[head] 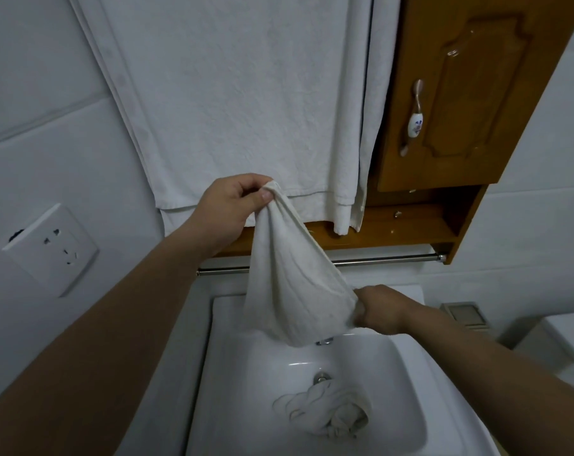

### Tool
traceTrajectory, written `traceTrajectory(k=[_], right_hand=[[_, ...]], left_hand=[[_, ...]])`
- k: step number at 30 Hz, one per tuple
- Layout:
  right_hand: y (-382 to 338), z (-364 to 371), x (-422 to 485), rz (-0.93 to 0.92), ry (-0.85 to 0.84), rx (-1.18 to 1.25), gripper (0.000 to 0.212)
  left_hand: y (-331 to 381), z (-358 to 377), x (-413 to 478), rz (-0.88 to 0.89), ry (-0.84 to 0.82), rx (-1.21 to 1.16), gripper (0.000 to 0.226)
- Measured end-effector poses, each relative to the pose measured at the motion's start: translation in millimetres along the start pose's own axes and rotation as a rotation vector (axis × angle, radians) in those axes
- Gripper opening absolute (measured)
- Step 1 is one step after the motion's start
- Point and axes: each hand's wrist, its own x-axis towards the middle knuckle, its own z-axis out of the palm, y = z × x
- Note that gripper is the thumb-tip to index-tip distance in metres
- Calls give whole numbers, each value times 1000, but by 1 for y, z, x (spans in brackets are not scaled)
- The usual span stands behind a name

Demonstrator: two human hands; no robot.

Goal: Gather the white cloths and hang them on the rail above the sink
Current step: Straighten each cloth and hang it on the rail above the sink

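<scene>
the left arm reaches up from the lower left, forearm long and nearly straight, and the left hand is raised in front of the hanging towels with its back turned to the camera. its thumb and curled fingers pinch the top corner of a white cloth. the right arm comes in from the lower right, lower down and over the sink. the right hand is closed in a fist round the cloth's lower right corner.

the cloth is stretched on a slant between the two hands, widening downward from the left hand's pinch. it crosses in front of the rail, and whether it touches the rail cannot be told. its bottom edge hangs over the back of the sink.

there are two small cloths in all: the one held, and a second cloth lying crumpled in the sink basin, just beside the drain, well below both hands.

there is one metal rail, running under one wooden cabinet whose door has one handle. a big white towel hangs down the wall above, with a narrower one at its right edge. one wall socket sits at the left.
</scene>
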Motion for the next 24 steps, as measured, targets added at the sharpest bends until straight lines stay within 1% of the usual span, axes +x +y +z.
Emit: traceTrajectory(k=[2, 6, 9, 12, 15, 16, 18, 19, 22, 24], right_hand=[[6, -2, -1, -1, 55, 78, 30], [20, -7, -5, 47, 261, 201, 25], [28, -12, -9, 84, 420, 278, 16], [29, -16, -13, 134, 553, 382, 25], [32, -19, -14, 201, 589, 388, 44], [33, -20, -12, 218, 577, 320, 40], [32, -24, -12, 253, 577, 166, 23], [32, -25, -11, 269, 597, 137, 21], [30, -29, -12, 312, 672, 159, 19], [28, -34, -15, 339, 678, 200, 15]], left_hand=[[-2, 1, -1, 1, 23, 31, 20], [-13, -6, -1, -35, 124, -5, 16], [-24, -9, -2, -85, 185, -29, 17], [-30, -10, -3, -136, 272, -68, 16], [-34, -9, -5, -154, 292, -53, 15], [-34, -8, -6, -150, 290, -30, 14], [-34, -5, -7, -136, 293, 27, 14], [-32, -3, -8, -124, 296, 57, 16], [-26, 1, -10, -100, 301, 113, 16], [-23, 2, -11, -94, 304, 118, 16]])
